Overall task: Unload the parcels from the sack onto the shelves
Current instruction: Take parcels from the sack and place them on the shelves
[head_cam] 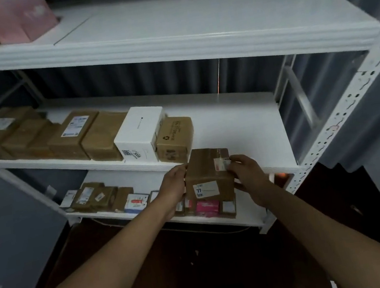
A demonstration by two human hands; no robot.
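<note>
Fingers of the left hand curl around the left side of a brown cardboard parcel, and the fingers of the right hand curl around its right side, so both hands grip it between them. The parcel carries a white label on its near face and another label at its top right edge. It is held just in front of the near edge of the middle shelf, to the right of the row already standing there. Both bare forearms reach in from the near bottom corners.

On the middle shelf, a small brown box printed with a brand name stands nearest the held parcel. Touching its left side is a white box, then a line of brown parcels runs to the left end. The right part of this shelf is bare white.

The lower shelf holds smaller packets and boxes, among them a pink one directly below the held parcel. On the top shelf, at the far left, sit a pink bag and a brown box beside it. Grey curtains hang behind the white metal rack. The floor is dark.
</note>
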